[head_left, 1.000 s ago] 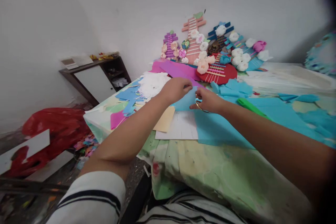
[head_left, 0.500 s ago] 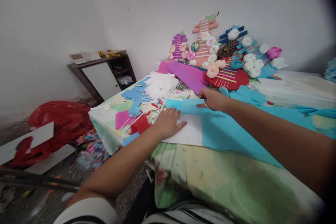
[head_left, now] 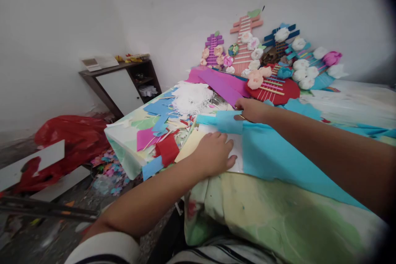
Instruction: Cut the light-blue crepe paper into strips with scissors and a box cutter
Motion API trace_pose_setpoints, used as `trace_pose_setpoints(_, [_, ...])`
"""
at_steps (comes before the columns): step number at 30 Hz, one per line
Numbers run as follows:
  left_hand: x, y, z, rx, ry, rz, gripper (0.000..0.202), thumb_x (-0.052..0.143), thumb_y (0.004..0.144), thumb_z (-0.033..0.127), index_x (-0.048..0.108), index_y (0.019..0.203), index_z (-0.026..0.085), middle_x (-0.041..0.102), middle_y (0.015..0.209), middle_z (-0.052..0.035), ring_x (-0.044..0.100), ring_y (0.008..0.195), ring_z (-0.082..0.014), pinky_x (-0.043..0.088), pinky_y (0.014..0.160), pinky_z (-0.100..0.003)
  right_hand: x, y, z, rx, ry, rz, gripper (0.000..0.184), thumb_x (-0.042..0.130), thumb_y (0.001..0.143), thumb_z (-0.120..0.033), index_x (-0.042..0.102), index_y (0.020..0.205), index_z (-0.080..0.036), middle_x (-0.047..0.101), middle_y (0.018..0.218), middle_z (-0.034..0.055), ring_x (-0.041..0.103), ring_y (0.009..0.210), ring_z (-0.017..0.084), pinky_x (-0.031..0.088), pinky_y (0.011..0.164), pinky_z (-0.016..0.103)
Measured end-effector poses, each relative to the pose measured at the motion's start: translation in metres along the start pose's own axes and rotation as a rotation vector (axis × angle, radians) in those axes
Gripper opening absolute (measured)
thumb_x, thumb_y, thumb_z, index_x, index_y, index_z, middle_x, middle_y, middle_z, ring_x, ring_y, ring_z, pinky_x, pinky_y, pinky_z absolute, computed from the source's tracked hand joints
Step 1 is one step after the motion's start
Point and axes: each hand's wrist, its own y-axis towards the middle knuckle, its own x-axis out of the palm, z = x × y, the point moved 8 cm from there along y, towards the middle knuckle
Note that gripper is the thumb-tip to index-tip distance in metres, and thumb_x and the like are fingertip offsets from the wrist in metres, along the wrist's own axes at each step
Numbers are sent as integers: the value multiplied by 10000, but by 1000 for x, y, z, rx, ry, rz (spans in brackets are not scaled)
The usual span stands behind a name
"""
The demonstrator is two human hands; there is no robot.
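Note:
My left hand [head_left: 215,153] lies palm down on a white board or sheet [head_left: 237,146], with its fingers a little apart and nothing in them. My right hand [head_left: 249,110] is closed at the right end of a short light-blue crepe paper piece [head_left: 229,121]. A thin golden edge shows under its fingers, but what it belongs to is hidden. From the white sheet a wide turquoise crepe paper [head_left: 284,152] stretches to the right beneath my right forearm. Past the right hand lies a purple paper strip [head_left: 221,86].
White shredded paper [head_left: 192,98] and coloured scraps cover the table's left part. Flower-decorated stick crafts [head_left: 244,49] lean on the wall, with a red round one [head_left: 278,90] before them. A low cabinet [head_left: 119,90] and a red plastic bag [head_left: 68,136] stand left.
My left hand has slid right and toward me across the white sheet, uncovering a cream paper and more of the red one. My right hand stays by the blue piece; the view shifts slightly.

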Motion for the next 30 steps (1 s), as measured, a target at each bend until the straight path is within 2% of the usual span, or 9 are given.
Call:
trace_pose_setpoints(2, [7,4,4,28,-30,8,396,398,799,434,542,1011,132,560,946,-110,496,901,-247,405,774,-377,1,2,0,-14,-14,-9,316,591,651,-290,552,937,-162,612,886,70,541,740,174,370,589,246])
trace_pose_setpoints(5, [16,6,5,54,-40,29,423,366,817,428,520,1051,112,530,1057,-144,466,991,-263,394,806,-382,3,5,2,-22,-35,-22,322,592,643,-293,553,936,-166,612,879,69,539,734,176,365,582,246])
trace_pose_setpoints(9, [20,4,3,56,-43,39,423,353,828,414,497,1088,113,497,1138,-156,443,1039,-274,386,821,-399,6,10,6,-17,-44,-28,359,593,639,-298,546,971,-170,609,896,73,540,749,180,364,588,247])
trace_pose_setpoints(19, [20,5,3,45,-57,22,426,344,832,406,480,1106,110,494,1150,-166,446,1043,-284,375,824,-415,6,17,3,-23,-43,-44,365,562,653,-300,548,989,-158,614,896,89,549,751,203,370,577,267])
trace_pose_setpoints(24, [23,4,2,39,-66,32,424,346,834,408,474,1112,114,484,1166,-165,434,1060,-286,366,833,-422,4,17,3,-21,-34,-39,330,583,642,-284,558,949,-167,614,895,76,546,720,181,369,567,257])
trace_pose_setpoints(28, [20,4,3,40,-82,55,412,359,828,411,483,1092,120,490,1157,-159,439,1049,-280,366,837,-420,-1,8,0,-27,-27,-31,268,577,659,-289,560,901,-177,614,873,64,539,708,167,360,559,246])
trace_pose_setpoints(30, [16,3,1,13,-96,73,360,394,814,393,512,1025,126,542,1059,-138,466,1001,-265,381,823,-402,-4,-4,-6,-61,-33,-3,254,561,673,-287,552,904,-181,612,872,62,537,716,167,355,565,243])
